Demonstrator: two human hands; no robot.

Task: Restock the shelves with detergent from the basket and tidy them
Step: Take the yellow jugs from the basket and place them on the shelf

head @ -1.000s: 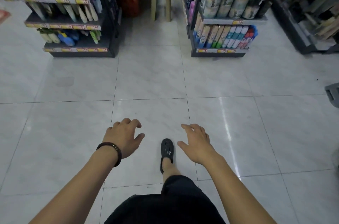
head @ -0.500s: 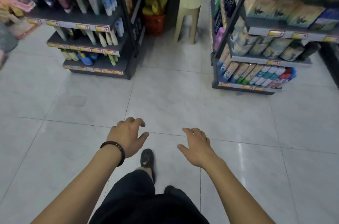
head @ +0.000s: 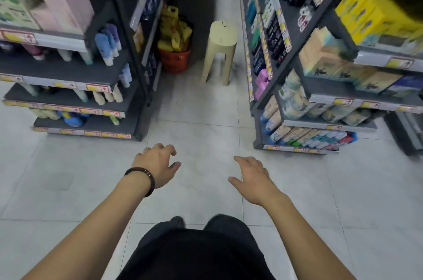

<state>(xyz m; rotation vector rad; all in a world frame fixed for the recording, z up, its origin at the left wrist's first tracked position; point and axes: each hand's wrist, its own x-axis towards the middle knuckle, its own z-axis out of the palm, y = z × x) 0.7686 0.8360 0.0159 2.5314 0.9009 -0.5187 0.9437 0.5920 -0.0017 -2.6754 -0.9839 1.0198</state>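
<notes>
closer than half a second ago, the two shelving units and the aisle between them are now seen larger in the head view, and the far basket has been brought nearer. a forward walk is judged to be under way. both hands are held out low over the tiled floor point(head: 201, 133), well apart from every product. the left hand point(head: 158, 165), with a dark bracelet point(head: 143, 179) at its wrist, is seen with fingers loosely curled and nothing in it. the right hand point(head: 251, 179) is held with relaxed fingers and is likewise empty.

the red basket point(head: 175, 62) is stood on the floor at the far end of the aisle, just beside the foot of the left shelving point(head: 68, 69). it is heaped with yellow detergent packs point(head: 175, 32) that rise above its rim. a pale plastic stool point(head: 220, 50) is placed near it, in the middle of the aisle, with the right shelving point(head: 332, 90) beyond.

almost nothing of the task can be judged done. the basket appears full, no pack is being carried, and bare stretches are visible on the left shelving, where bottles are thinly spread. which shelf is meant for the detergent cannot be told. nearly all is therefore judged left: the basket has to be reached, the packs lifted out and shelved, and the rows straightened.
</notes>
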